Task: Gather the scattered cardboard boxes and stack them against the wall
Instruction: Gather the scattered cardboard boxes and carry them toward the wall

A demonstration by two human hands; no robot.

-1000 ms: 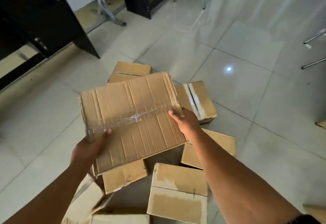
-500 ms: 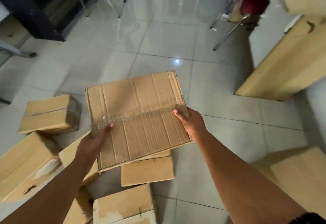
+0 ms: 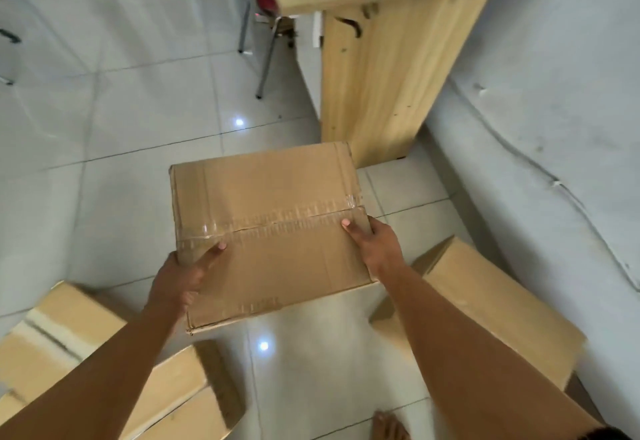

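I hold a taped cardboard box (image 3: pixel 270 232) in the air in front of me, its top face toward the camera. My left hand (image 3: pixel 183 277) grips its left edge with the thumb on top. My right hand (image 3: pixel 375 245) grips its right edge the same way. Another cardboard box (image 3: pixel 491 304) lies on the floor at the right, against the pale wall (image 3: pixel 554 128). Two more boxes (image 3: pixel 59 335) (image 3: pixel 183 391) lie on the floor at the lower left, partly hidden by my left forearm.
A light wooden desk (image 3: pixel 374 86) stands ahead against the wall, with a metal-legged chair (image 3: pixel 259 34) with a red seat behind it. The floor is pale glossy tile (image 3: pixel 121 128). A bare foot (image 3: pixel 389 427) shows at the bottom edge.
I have turned right with the box held in both hands. The scattered boxes slid to the lower left, and the wooden desk, the wall and the box beside it came into view.
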